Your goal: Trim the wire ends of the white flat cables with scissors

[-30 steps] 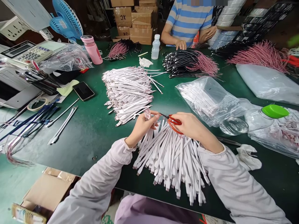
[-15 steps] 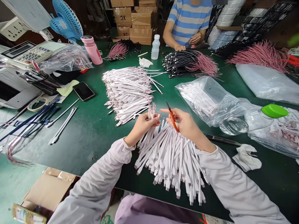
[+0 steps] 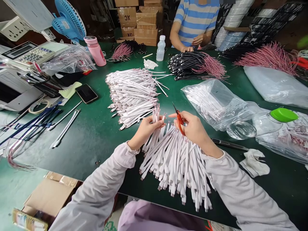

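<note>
My left hand is closed round several white cables near their pinkish stripped wire ends, which stick up above the fingers. Just to its right, my right hand grips orange-handled scissors with the dark tips pointing up and away; its index finger reaches toward the held wire ends. Below both hands a fanned pile of white flat cables lies with connectors toward the table's front edge. Beyond my left hand is a larger heap of white cables.
A phone, pink bottle and calculator stand left. On the right are a cable bag, a green-capped bottle and tweezers. Across the green table, a person's hands are near black cables.
The scissors and my right index finger have drawn slightly right, away from the held wires. The scissor handles look more upright. My left hand keeps its hold almost in place.
</note>
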A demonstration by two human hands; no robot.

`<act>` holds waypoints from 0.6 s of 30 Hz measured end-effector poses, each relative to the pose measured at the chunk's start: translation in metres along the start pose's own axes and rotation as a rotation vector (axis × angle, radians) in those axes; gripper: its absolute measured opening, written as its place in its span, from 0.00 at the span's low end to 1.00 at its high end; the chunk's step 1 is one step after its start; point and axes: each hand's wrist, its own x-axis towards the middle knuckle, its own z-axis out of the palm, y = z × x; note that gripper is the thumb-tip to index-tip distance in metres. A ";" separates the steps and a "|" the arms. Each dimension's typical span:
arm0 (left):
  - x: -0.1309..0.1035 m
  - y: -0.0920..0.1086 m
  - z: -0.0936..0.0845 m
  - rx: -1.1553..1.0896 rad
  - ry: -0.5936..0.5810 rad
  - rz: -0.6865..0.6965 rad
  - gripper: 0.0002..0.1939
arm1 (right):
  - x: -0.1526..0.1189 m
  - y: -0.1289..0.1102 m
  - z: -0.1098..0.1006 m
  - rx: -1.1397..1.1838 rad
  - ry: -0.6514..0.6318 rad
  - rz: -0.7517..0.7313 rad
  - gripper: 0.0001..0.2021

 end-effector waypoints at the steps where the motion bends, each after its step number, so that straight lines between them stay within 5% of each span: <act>1: 0.000 -0.001 -0.001 -0.014 -0.008 -0.023 0.19 | 0.000 0.000 0.001 0.027 0.025 0.035 0.13; 9: -0.001 -0.001 -0.002 0.177 -0.115 -0.079 0.17 | 0.004 0.003 0.018 0.230 0.068 0.165 0.17; 18: 0.005 0.006 -0.020 0.130 -0.166 -0.211 0.21 | 0.006 0.011 0.000 -0.095 0.071 0.179 0.04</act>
